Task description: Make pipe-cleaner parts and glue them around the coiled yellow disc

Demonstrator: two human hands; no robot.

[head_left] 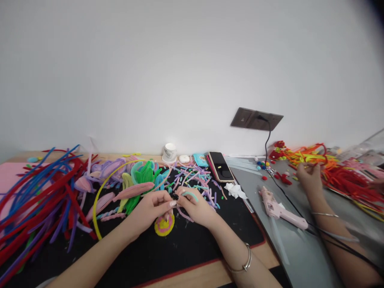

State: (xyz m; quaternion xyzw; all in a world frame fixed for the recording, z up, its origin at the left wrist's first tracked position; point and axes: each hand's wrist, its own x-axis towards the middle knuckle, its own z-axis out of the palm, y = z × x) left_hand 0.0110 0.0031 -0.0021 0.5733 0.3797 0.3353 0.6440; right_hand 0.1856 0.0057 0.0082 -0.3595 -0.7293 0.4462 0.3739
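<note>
My left hand (154, 210) is closed in a pinch, its fingertips meeting those of my right hand (196, 210) above the black mat. What lies between the left fingers is hidden. A short mint-green pipe cleaner (191, 195) curves out over the fingers of my right hand, which is also closed. Just beneath the hands, a round yellow and pink pipe-cleaner piece (165, 231) rests on the mat. A pink twisted strand (185, 216) is partly covered by my right hand.
Long red and blue pipe cleaners (57, 188) spread on the left. Fuzzy petals (135, 191), cut pieces (195, 176), a paper cup (170, 152) and a phone (221, 167) lie behind. Rightward are a glue gun (280, 210) with its cord and another person's hand (310, 180).
</note>
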